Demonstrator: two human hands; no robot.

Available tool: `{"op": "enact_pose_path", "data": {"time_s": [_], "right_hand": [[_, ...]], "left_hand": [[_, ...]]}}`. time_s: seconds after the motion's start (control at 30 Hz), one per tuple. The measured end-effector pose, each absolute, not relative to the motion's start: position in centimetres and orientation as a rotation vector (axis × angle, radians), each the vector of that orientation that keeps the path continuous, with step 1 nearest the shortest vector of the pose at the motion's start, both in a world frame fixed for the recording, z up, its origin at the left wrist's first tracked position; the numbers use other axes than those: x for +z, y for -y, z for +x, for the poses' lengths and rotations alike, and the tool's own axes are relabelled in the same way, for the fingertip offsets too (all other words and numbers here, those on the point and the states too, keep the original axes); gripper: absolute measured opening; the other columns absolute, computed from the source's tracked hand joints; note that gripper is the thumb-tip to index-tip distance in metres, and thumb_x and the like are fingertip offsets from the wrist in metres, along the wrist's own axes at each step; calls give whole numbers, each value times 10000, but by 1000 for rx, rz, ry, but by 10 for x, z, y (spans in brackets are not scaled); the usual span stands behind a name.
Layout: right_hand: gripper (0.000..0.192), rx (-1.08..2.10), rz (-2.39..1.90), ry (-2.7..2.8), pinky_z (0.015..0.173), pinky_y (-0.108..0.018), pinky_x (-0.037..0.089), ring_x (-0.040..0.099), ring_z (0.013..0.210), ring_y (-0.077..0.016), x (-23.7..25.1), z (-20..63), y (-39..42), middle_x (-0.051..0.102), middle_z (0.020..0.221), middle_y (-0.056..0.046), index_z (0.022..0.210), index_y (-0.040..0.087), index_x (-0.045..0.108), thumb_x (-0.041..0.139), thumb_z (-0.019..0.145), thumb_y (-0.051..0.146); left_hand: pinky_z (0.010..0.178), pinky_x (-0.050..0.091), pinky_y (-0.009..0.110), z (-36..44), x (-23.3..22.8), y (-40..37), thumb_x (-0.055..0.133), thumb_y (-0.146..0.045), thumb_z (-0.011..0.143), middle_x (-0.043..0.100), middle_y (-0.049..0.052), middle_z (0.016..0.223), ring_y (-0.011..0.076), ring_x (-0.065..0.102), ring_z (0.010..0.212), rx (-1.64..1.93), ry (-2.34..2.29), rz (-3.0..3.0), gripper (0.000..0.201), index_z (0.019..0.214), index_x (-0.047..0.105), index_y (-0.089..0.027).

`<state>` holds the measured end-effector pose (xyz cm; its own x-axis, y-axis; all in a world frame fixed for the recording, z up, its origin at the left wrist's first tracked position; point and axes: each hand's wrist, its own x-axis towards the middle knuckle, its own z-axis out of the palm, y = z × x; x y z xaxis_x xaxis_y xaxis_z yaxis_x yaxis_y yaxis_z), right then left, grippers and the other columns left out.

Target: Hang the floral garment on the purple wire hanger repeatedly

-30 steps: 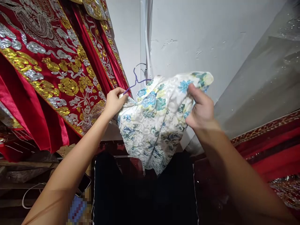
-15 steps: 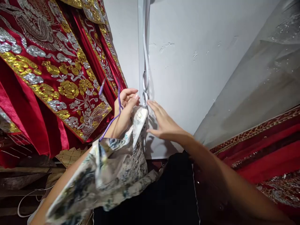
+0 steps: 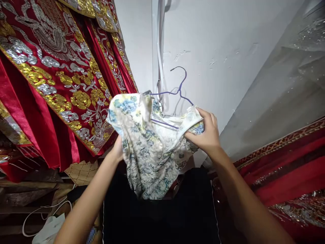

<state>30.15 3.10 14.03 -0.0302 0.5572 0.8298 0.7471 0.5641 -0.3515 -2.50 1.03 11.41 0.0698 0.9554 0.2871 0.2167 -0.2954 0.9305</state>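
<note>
Holding a floral garment point(image 3: 149, 149) on a purple hanger point(image 3: 175, 96) against the white wall point(image 3: 215, 51). Right hand point(image 3: 207, 135) pinches its shoulder edge. Left hand point(image 3: 118, 150) is behind the cloth, grip not visible.

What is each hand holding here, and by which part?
Both hold the floral garment on a purple hanger: right hand pinches its upper right edge; left hand, mostly hidden behind the cloth, grips its left side.

No legible text anywhere.

red robes point(image 3: 63, 84) crowd left, wall point(image 3: 215, 40) ahead bare
</note>
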Motion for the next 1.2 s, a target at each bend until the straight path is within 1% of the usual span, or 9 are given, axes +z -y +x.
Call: {"op": "enact_pose_path", "data": {"time_s": [0.1, 0.27, 0.33, 0.43, 0.53, 0.7, 0.93, 1.07, 1.2], "right_hand": [[841, -191, -1130, 1783, 1075, -546, 410, 512, 1255, -386, 157, 298, -29, 563, 1365, -109, 1474, 281, 471, 757, 683, 297], [857, 54, -965, 1979, 1117, -640, 343, 339, 1437, -441, 168, 286, 5, 439, 1540, -106, 1513, 309, 432, 784, 733, 369], [849, 265, -773, 1967, 1123, -624, 356, 355, 1446, -419, 152, 280, 24, 451, 1537, -109, 1515, 312, 421, 793, 757, 402], [628, 568, -664, 1609, 1027, -511, 479, 616, 1188, -313, 100, 260, 47, 660, 1237, -95, 1409, 300, 492, 738, 836, 383], [230, 803, -1020, 1169, 739, -363, 539, 646, 806, -216, 36, 231, 59, 660, 871, -45, 1002, 241, 614, 653, 901, 443], [342, 1306, -1098, 1316, 544, -346, 445, 533, 574, -197, -17, 202, 61, 597, 649, -42, 741, 239, 608, 554, 932, 518], [337, 1223, -1222, 1415, 546, -356, 369, 478, 523, -193, -1, 212, 64, 554, 539, -33, 586, 244, 573, 535, 896, 372], [328, 1379, -1172, 1434, 532, -348, 392, 479, 449, -187, 12, 212, 71, 555, 446, -21, 573, 244, 639, 562, 875, 344], [307, 1318, -1130, 1350, 506, -298, 380, 474, 446, -148, 57, 217, 43, 573, 470, -7, 609, 211, 639, 539, 876, 324]], "left_hand": [[1012, 542, 531, -20, 71, 5, 119, -815, 905, 736, 139, 1199, 328, 661, 1200, 1329, -1216, 1303, 872, 1406, 537, -238], [1074, 512, 422, 16, 17, 45, 863, -462, 696, 678, 123, 1334, 317, 639, 1250, 1441, -1084, 891, 806, 1395, 538, -224], [1104, 485, 420, 29, 4, 60, 872, -346, 715, 673, 124, 1345, 310, 628, 1268, 1472, -1002, 781, 773, 1401, 542, -213], [1116, 468, 432, 42, -7, 74, 842, -317, 762, 681, 124, 1332, 304, 635, 1259, 1515, -982, 623, 727, 1417, 542, -215], [1131, 450, 427, 46, -9, 82, 864, -291, 734, 690, 130, 1316, 307, 628, 1269, 1512, -984, 587, 737, 1401, 565, -200], [1120, 451, 460, 46, -6, 83, 798, -349, 808, 668, 147, 1333, 317, 630, 1257, 1462, -947, 678, 660, 1398, 550, -189], [1225, 260, 497, 73, -40, 82, 806, -305, 771, 415, 173, 1550, 327, 355, 1476, 2026, -1769, 1271, 708, 1403, 501, -215], [949, 488, 371, 98, -54, 78, 581, -268, 941, 667, 109, 1088, 242, 633, 1062, 1682, -1472, 1645, 198, 1109, 651, -191], [681, 432, 265, 110, -61, 70, 520, -294, 974, 575, 22, 732, 165, 559, 712, 1578, -1359, 1597, 220, 802, 600, -183]]}}
